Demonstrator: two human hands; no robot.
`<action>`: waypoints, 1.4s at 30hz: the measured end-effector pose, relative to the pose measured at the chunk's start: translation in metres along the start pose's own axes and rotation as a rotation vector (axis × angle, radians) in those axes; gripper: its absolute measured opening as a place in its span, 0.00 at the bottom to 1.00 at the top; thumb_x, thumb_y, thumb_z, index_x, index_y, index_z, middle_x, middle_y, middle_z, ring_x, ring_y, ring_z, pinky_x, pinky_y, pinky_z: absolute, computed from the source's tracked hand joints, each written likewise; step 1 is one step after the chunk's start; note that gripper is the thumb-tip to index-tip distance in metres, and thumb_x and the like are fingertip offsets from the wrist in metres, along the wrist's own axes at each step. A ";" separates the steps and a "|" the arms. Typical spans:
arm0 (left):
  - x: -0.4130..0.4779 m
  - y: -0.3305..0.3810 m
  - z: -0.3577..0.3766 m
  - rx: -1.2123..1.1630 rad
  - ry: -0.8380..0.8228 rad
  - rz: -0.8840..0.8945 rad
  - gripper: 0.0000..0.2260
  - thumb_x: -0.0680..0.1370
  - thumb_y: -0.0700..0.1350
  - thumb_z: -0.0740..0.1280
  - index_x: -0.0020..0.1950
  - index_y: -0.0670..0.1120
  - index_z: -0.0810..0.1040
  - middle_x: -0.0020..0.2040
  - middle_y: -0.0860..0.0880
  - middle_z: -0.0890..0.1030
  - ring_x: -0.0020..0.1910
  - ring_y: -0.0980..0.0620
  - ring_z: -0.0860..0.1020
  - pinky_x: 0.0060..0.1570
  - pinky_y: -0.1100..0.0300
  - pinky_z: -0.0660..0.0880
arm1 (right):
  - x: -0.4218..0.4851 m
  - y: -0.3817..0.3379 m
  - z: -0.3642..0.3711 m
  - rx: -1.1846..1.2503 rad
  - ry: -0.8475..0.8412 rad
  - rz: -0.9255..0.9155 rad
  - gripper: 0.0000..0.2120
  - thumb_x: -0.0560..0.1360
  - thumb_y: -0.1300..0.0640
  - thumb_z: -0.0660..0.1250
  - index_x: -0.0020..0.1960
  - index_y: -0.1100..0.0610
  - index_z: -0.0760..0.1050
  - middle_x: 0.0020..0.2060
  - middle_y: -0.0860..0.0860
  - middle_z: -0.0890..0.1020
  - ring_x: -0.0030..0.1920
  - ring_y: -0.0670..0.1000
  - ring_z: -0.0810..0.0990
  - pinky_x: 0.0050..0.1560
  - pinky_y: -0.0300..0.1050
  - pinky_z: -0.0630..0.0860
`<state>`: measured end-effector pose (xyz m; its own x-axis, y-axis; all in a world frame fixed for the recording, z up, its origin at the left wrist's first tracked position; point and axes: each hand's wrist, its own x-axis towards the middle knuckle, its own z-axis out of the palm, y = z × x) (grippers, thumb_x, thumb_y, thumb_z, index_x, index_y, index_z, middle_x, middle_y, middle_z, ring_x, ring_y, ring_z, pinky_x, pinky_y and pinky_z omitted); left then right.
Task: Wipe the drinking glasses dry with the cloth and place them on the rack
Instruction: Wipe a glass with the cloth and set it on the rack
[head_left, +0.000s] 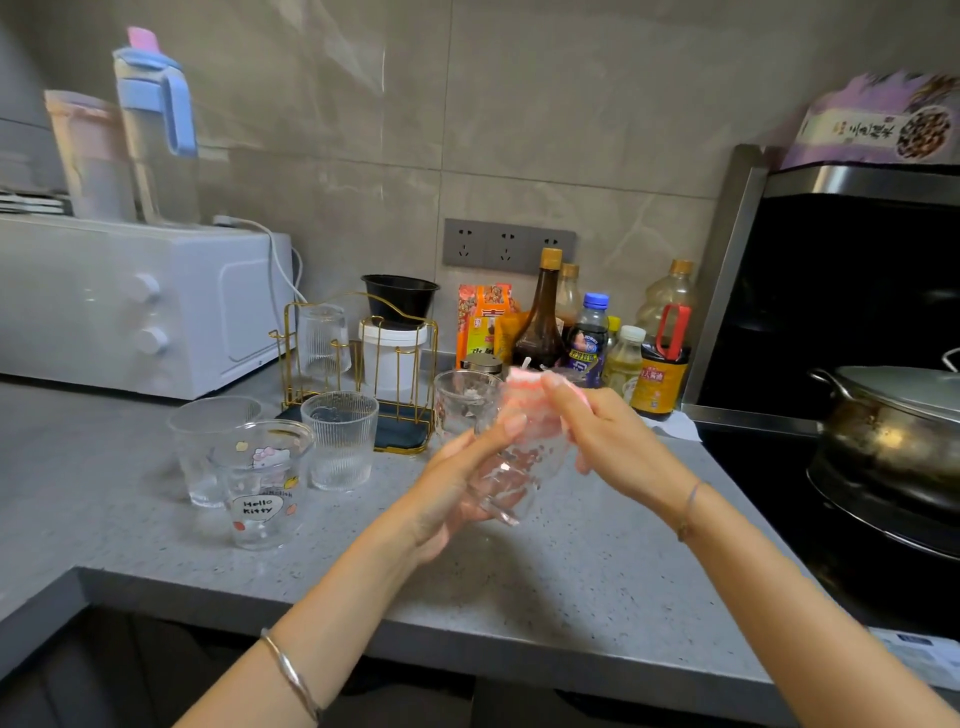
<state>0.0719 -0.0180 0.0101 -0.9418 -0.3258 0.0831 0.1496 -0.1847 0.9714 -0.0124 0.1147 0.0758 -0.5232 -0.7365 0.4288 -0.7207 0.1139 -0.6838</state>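
1. The left hand is curled round a clear glass. It holds the glass tilted in the air, above the grey counter.
2. The right hand pinches a pink cloth at the mouth of that glass. Some pink shows through the glass wall.
3. To the left, three glasses stand close together on the counter, mouths up. The Hello Kitty glass is in front, a plain glass is behind it, and a ribbed glass is on its right.
4. Just behind the held glass stands a small clear glass, mouth up.
5. The gold rack stands behind the ribbed glass. One upside-down glass sits on it at the back left.
6. A white tub is at the rack, with a black bowl on top.
7. By the wall, a tall brown bottle holds dark liquid. A small bottle holds yellow liquid.
8. A white oven is far left. A pot with a lid is on the right.
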 end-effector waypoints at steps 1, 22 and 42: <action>-0.001 0.000 -0.001 0.023 -0.012 -0.002 0.36 0.59 0.63 0.74 0.64 0.49 0.77 0.55 0.47 0.84 0.50 0.49 0.83 0.51 0.52 0.80 | 0.000 0.000 -0.002 -0.042 -0.039 0.046 0.28 0.80 0.44 0.52 0.43 0.64 0.80 0.26 0.47 0.70 0.25 0.41 0.67 0.33 0.35 0.67; -0.017 -0.002 0.015 -0.165 0.040 -0.126 0.33 0.68 0.68 0.65 0.62 0.45 0.78 0.56 0.42 0.84 0.52 0.46 0.82 0.55 0.51 0.78 | -0.031 0.004 -0.004 0.225 -0.348 0.072 0.10 0.72 0.63 0.71 0.48 0.50 0.79 0.39 0.42 0.86 0.42 0.40 0.84 0.41 0.30 0.77; -0.023 0.004 0.006 0.234 0.118 0.290 0.20 0.72 0.66 0.58 0.59 0.59 0.68 0.57 0.60 0.75 0.55 0.58 0.77 0.42 0.68 0.77 | -0.033 -0.012 0.007 0.324 -0.242 0.163 0.13 0.70 0.60 0.72 0.51 0.46 0.78 0.42 0.49 0.86 0.38 0.42 0.80 0.27 0.31 0.67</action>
<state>0.0925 -0.0053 0.0134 -0.8274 -0.4403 0.3485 0.3185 0.1430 0.9371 0.0164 0.1337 0.0655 -0.4693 -0.8654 0.1757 -0.4371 0.0548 -0.8977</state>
